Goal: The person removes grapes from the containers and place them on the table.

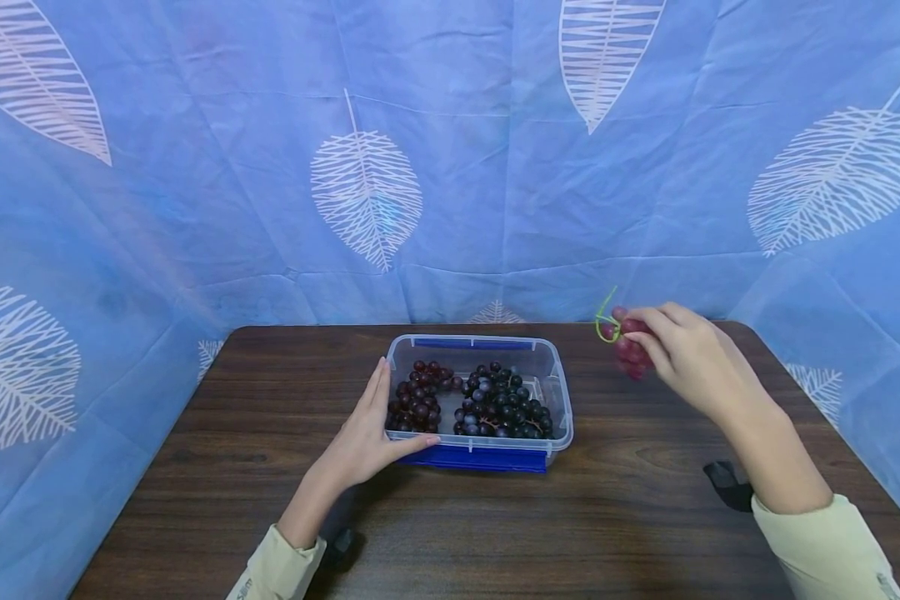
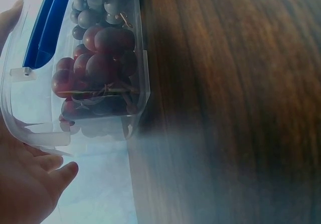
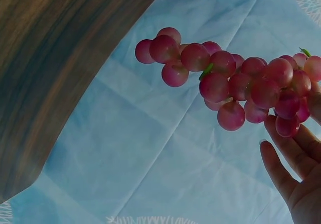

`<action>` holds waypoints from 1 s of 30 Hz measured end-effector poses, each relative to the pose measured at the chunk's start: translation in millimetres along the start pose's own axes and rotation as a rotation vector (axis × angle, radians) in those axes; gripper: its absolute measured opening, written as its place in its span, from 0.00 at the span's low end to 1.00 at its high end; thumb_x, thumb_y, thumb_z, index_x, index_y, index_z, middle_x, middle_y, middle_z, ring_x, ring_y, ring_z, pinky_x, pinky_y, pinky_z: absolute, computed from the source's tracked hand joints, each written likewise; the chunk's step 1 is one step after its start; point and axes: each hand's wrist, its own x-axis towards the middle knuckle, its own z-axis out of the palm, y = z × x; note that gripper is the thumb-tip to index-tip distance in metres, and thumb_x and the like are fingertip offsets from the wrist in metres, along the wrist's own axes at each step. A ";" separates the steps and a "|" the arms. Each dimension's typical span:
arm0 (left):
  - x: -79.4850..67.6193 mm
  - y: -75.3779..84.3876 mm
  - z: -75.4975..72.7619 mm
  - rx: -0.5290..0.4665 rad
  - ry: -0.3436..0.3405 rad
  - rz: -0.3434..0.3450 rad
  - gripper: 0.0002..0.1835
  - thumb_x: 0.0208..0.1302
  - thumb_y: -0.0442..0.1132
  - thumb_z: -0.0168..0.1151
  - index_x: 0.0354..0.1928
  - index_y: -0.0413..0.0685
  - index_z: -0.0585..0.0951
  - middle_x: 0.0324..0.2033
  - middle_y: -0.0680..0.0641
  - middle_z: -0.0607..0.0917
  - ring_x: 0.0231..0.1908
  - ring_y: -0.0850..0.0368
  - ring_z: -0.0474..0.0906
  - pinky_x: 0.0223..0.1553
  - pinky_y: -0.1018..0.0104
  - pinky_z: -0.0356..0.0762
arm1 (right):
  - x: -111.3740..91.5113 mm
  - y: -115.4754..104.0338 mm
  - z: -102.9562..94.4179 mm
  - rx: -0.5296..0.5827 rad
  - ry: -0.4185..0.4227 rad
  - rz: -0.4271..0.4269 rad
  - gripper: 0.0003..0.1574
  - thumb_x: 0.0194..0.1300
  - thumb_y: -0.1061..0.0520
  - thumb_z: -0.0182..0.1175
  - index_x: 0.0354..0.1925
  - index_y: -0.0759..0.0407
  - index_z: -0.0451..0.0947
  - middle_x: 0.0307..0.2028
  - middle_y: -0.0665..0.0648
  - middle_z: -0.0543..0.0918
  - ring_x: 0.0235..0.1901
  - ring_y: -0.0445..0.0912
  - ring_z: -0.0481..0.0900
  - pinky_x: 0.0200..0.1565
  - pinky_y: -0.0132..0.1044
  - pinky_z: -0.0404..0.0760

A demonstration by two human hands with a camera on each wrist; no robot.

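A bunch of red grapes (image 1: 633, 357) with a bright green stem hangs from my right hand (image 1: 690, 358), whose thumb and fingers pinch it near the top, above the table's back right. The right wrist view shows the red grapes (image 3: 251, 83) beside the fingers. On the table stands a clear plastic container (image 1: 566, 400) without a lid over it. Inside lie dark red grapes (image 1: 420, 400) at left and black grapes (image 1: 506, 404) at right. My left hand (image 1: 367, 429) rests on the container's front left corner, fingers straight along the left side and thumb along the front rim.
A blue clasp flap (image 1: 487, 458) sticks out along the container's front side. Beneath everything is a dark brown wooden table (image 1: 495, 533). Blue cloth (image 1: 450, 192) with white leaf prints hangs behind and at both sides. Dark straps or devices sit by both wrists.
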 end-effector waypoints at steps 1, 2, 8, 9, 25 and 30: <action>-0.1 0.0 -0.2 0.000 0.000 -0.001 0.70 0.63 0.68 0.71 0.85 0.54 0.29 0.84 0.50 0.29 0.83 0.42 0.37 0.78 0.33 0.51 | -1.3 0.3 -0.1 -0.001 -0.001 0.001 0.17 0.61 0.69 0.74 0.49 0.68 0.84 0.39 0.67 0.86 0.37 0.62 0.87 0.36 0.62 0.84; -0.1 0.0 -0.4 0.001 0.000 -0.001 0.70 0.63 0.68 0.71 0.85 0.54 0.29 0.84 0.50 0.29 0.83 0.42 0.37 0.78 0.33 0.52 | -2.7 0.5 -0.3 -0.001 -0.005 0.006 0.17 0.61 0.69 0.74 0.49 0.68 0.84 0.39 0.67 0.86 0.36 0.62 0.86 0.36 0.61 0.84; 0.2 -0.5 -0.1 0.006 0.000 0.005 0.70 0.63 0.68 0.71 0.85 0.54 0.29 0.84 0.50 0.29 0.83 0.42 0.37 0.77 0.33 0.52 | -12.4 2.3 0.1 -0.012 -0.026 0.032 0.18 0.61 0.68 0.74 0.49 0.68 0.83 0.37 0.67 0.85 0.34 0.61 0.85 0.33 0.61 0.84; 0.2 -0.6 0.0 0.006 0.001 0.006 0.70 0.63 0.68 0.71 0.85 0.54 0.29 0.84 0.50 0.29 0.83 0.42 0.37 0.77 0.33 0.52 | -14.0 2.8 0.5 -0.014 -0.027 0.034 0.18 0.61 0.68 0.74 0.49 0.69 0.83 0.37 0.67 0.85 0.34 0.61 0.85 0.33 0.61 0.84; 0.2 -1.6 0.2 -0.016 0.004 0.010 0.70 0.63 0.67 0.71 0.85 0.55 0.29 0.85 0.50 0.29 0.84 0.43 0.36 0.78 0.32 0.50 | -31.8 8.7 6.0 -0.001 -0.037 0.075 0.20 0.60 0.69 0.74 0.51 0.69 0.83 0.40 0.69 0.86 0.39 0.64 0.86 0.37 0.64 0.84; 0.4 -1.1 0.1 -0.017 0.004 0.004 0.70 0.63 0.67 0.71 0.85 0.55 0.29 0.85 0.51 0.29 0.84 0.42 0.36 0.78 0.32 0.50 | -36.6 10.4 8.7 0.003 -0.051 0.084 0.18 0.61 0.69 0.73 0.49 0.69 0.83 0.39 0.67 0.86 0.36 0.62 0.85 0.35 0.62 0.84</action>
